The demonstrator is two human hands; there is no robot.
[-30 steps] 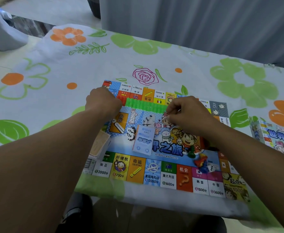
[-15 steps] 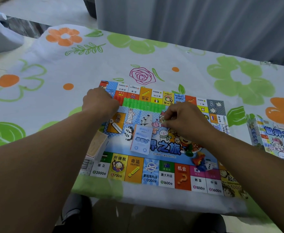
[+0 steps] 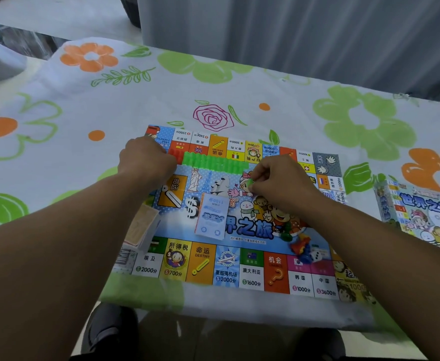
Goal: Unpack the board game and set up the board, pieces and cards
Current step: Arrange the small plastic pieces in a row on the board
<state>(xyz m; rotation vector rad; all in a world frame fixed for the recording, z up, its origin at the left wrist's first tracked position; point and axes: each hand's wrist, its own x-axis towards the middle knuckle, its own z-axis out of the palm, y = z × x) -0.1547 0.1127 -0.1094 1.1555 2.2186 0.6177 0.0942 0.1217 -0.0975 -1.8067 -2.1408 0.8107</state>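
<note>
Centrally, on the printed board (image 3: 200,261), my right hand (image 3: 278,183) pinches a green plastic piece (image 3: 250,182); my left hand (image 3: 146,160) curls at the ridged green row (image 3: 213,162), grip unclear.

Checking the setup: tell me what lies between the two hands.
Head view: a row of green plastic pieces lies on the board between the left hand and the right hand, which pinches one green piece.

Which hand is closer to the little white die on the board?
Right. The right hand, pinching a green piece, is up the board from the die; the left hand is at the board's far-left corner.
</note>
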